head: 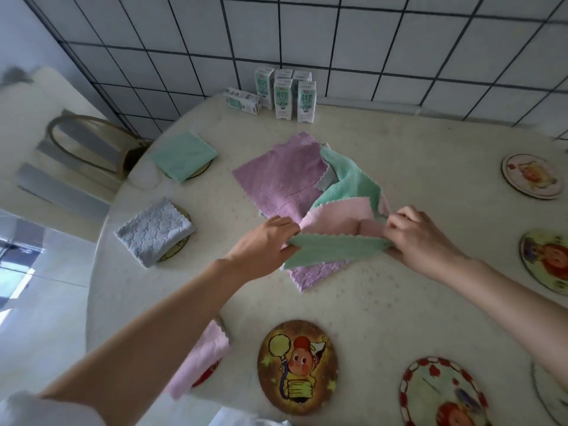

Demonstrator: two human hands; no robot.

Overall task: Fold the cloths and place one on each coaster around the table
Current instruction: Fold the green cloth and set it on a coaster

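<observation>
Where the loose cloths lie heaped in the middle of the round cream table (430, 142), the person has both hands on them. The left hand (264, 244) pinches one end of a mint-green scalloped strip of cloth (335, 249), fingers curled round it. The right hand (421, 238) grips the other end the same way, so the strip is stretched between them over the near side of the heap. A pale pink fleecy cloth (338, 218) touches it on the far side (whether it is the same cloth turned over, I cannot tell). Beneath them spreads a lilac embossed cloth (276, 176), with a crumpled green cloth (350, 179) on its far-right part.

Along the left edge three coasters are covered. A folded green cloth (184, 155) sits farthest, a folded grey-white cloth (155, 232) comes next, and a folded pink cloth (203, 355) lies at the near-left edge, partly hidden by the left forearm.

Round picture coasters lie bare elsewhere: a brown cartoon coaster (297, 365) at the near edge, a red-rimmed coaster (442, 395) to its right, a yellow-rimmed coaster (544, 259) at the right edge, and a pale coaster (533, 176) farther along that edge. White milk cartons (285, 93) stand grouped at the far edge by the tiled wall, with one lying on its side.
</observation>
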